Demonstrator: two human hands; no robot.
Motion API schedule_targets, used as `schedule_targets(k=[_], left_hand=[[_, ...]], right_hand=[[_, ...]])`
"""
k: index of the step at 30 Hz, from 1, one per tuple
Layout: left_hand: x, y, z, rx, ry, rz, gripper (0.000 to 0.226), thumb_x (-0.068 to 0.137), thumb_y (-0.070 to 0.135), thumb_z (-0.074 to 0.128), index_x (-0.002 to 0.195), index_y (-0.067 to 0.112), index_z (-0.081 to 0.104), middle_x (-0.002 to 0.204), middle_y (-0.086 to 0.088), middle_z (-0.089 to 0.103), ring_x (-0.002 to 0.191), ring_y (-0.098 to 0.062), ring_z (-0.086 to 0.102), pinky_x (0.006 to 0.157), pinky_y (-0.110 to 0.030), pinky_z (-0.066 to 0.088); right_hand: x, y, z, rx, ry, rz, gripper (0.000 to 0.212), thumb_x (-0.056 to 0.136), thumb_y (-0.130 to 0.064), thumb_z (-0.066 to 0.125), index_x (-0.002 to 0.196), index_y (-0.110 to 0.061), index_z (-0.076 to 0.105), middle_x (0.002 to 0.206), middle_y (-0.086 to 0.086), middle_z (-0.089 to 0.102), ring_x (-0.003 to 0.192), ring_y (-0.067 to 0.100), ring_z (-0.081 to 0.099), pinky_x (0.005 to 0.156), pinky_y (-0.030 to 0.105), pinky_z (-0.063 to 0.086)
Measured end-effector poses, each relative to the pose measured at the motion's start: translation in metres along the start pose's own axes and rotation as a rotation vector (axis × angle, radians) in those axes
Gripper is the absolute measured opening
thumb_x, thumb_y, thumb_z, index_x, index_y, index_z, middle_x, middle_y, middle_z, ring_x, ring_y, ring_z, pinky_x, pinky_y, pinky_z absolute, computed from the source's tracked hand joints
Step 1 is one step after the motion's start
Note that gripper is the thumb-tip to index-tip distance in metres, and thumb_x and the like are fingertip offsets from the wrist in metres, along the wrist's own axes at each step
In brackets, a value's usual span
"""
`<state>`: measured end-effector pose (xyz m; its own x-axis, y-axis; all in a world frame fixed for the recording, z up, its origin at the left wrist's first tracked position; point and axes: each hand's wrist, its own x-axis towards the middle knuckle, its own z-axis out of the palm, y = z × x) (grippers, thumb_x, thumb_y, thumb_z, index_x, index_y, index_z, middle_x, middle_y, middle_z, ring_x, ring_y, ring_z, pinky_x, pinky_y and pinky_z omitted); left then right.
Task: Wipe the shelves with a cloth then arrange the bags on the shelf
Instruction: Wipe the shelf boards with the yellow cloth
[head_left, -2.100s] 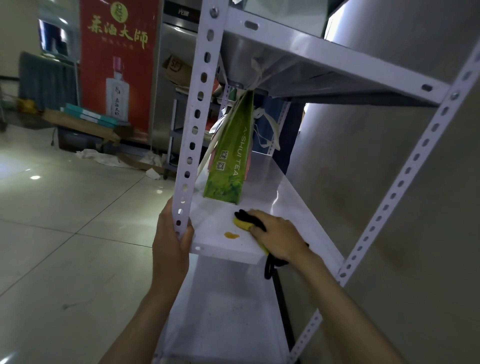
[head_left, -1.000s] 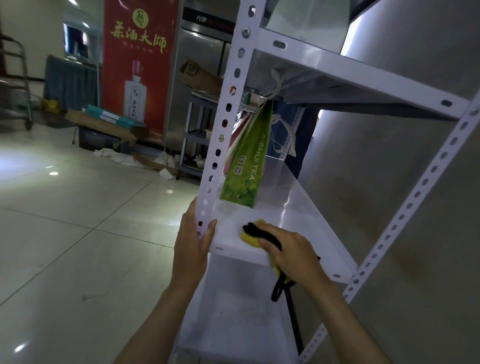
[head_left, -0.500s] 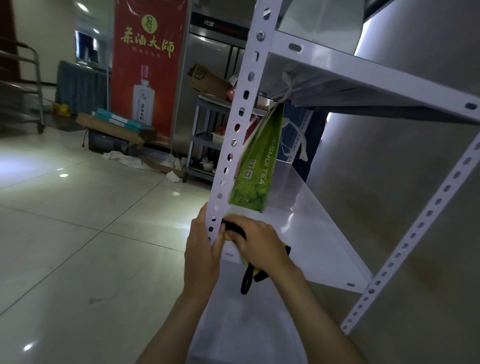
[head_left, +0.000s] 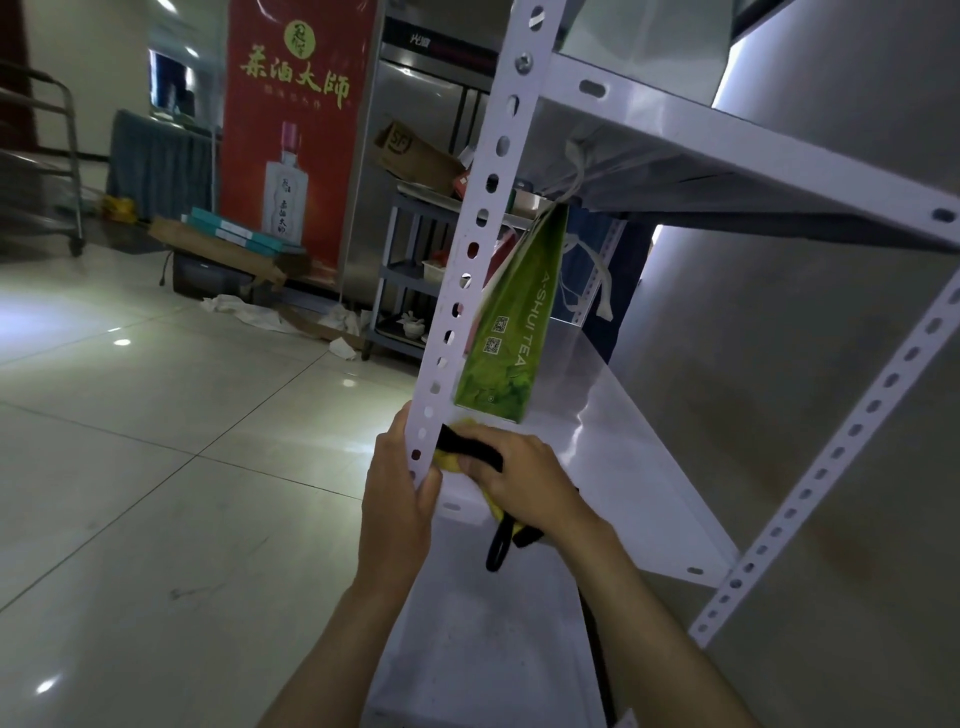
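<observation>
A white metal shelf (head_left: 639, 483) hangs between perforated white posts. My left hand (head_left: 397, 493) grips the front left post (head_left: 470, 260) just at shelf height. My right hand (head_left: 524, 480) presses a yellow cloth with a black strap (head_left: 451, 457) onto the shelf's near left corner, right beside the post. A green "A-SHUI TEA" paper bag (head_left: 514, 332) stands upright on the shelf just behind the cloth. More bags with white cord handles show behind it, mostly hidden.
An upper shelf (head_left: 727, 150) spans overhead, and a lower shelf (head_left: 483, 649) lies below my arms. A grey wall (head_left: 831, 364) closes the right side. Tiled floor (head_left: 156, 467) spreads left, with a red poster (head_left: 296, 130), boxes and a steel cart (head_left: 410, 270) at the back.
My right hand has slid the cloth leftward across the shelf's front to the corner by the post. My left hand has stayed on the post. The view has shifted left and upward.
</observation>
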<state>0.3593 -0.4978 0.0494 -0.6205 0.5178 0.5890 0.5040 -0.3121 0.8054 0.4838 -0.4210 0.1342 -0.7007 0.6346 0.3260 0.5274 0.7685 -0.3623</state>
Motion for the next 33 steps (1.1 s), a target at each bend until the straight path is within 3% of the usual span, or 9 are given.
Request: schedule_targets(k=[8,12,14,16,18,22,26,29,33], left_hand=[[-0.001,0.003,-0.003,0.0,-0.001,0.025,0.057,0.096,0.024,0.053,0.15,0.021,0.032,0.124,0.005,0.052,0.106,-0.012,0.055,0.087,-0.038,0.055],[-0.001,0.006,-0.004,-0.023,-0.004,0.022,0.059,0.097,0.043,0.047,0.15,0.021,0.032,0.128,0.002,0.053,0.112,-0.016,0.057,0.091,-0.043,0.054],[-0.002,0.007,-0.005,-0.035,-0.004,0.026,0.062,0.097,0.054,0.041,0.15,0.023,0.032,0.128,0.004,0.053,0.113,-0.015,0.057,0.091,-0.041,0.054],[-0.001,0.007,-0.005,-0.025,-0.006,0.026,0.059,0.098,0.049,0.044,0.15,0.025,0.031,0.128,0.006,0.052,0.114,-0.014,0.056,0.092,-0.041,0.054],[-0.001,0.006,-0.005,0.0,-0.007,0.019,0.058,0.097,0.037,0.05,0.151,0.023,0.031,0.128,0.005,0.051,0.113,-0.017,0.057,0.092,-0.044,0.055],[-0.001,0.009,-0.005,0.009,-0.005,-0.004,0.057,0.098,0.029,0.054,0.15,0.021,0.032,0.128,0.001,0.052,0.113,-0.017,0.056,0.093,-0.045,0.055],[-0.001,0.011,-0.004,0.009,0.003,-0.02,0.058,0.097,0.03,0.054,0.149,0.02,0.032,0.128,0.003,0.051,0.112,-0.017,0.056,0.092,-0.045,0.056],[-0.002,0.01,-0.004,-0.016,-0.003,-0.012,0.058,0.096,0.034,0.051,0.149,0.02,0.033,0.128,-0.001,0.053,0.112,-0.017,0.057,0.091,-0.044,0.056],[-0.002,0.008,-0.003,-0.047,-0.021,0.006,0.065,0.093,0.053,0.045,0.149,0.023,0.032,0.128,0.0,0.053,0.112,-0.019,0.057,0.09,-0.041,0.055]], right_hand=[[0.035,0.011,0.008,-0.027,0.031,0.198,0.033,0.101,-0.033,0.057,0.133,-0.041,0.062,0.121,0.003,0.072,0.11,0.03,0.065,0.09,0.037,0.054],[-0.008,0.0,-0.003,-0.027,0.038,0.065,0.038,0.098,-0.033,0.064,0.134,-0.045,0.061,0.127,-0.013,0.071,0.115,0.017,0.064,0.095,0.028,0.05],[-0.04,-0.001,-0.011,-0.006,0.025,0.003,0.042,0.096,-0.03,0.068,0.134,-0.046,0.061,0.128,-0.021,0.068,0.115,0.001,0.062,0.096,0.015,0.047],[-0.063,0.009,-0.018,0.05,0.029,-0.001,0.046,0.093,-0.027,0.072,0.132,-0.048,0.062,0.131,-0.027,0.065,0.119,-0.01,0.056,0.097,0.004,0.04],[-0.066,0.021,-0.027,0.074,0.034,0.071,0.042,0.094,-0.028,0.071,0.131,-0.049,0.064,0.128,-0.027,0.067,0.115,-0.006,0.061,0.091,0.0,0.041],[-0.029,0.041,-0.034,0.004,0.042,0.219,0.031,0.1,-0.034,0.061,0.127,-0.048,0.065,0.113,-0.011,0.074,0.1,0.014,0.066,0.073,0.014,0.046],[-0.006,0.033,-0.02,-0.092,0.057,0.243,0.031,0.101,-0.04,0.056,0.131,-0.046,0.062,0.121,-0.004,0.073,0.109,0.027,0.066,0.085,0.033,0.052],[-0.024,0.016,-0.016,-0.084,0.053,0.119,0.036,0.098,-0.042,0.06,0.134,-0.045,0.06,0.129,-0.015,0.07,0.117,0.019,0.065,0.097,0.034,0.053],[-0.051,0.022,-0.024,0.019,0.009,-0.012,0.043,0.094,-0.026,0.07,0.133,-0.042,0.064,0.132,-0.023,0.067,0.125,0.003,0.06,0.105,0.022,0.048]])
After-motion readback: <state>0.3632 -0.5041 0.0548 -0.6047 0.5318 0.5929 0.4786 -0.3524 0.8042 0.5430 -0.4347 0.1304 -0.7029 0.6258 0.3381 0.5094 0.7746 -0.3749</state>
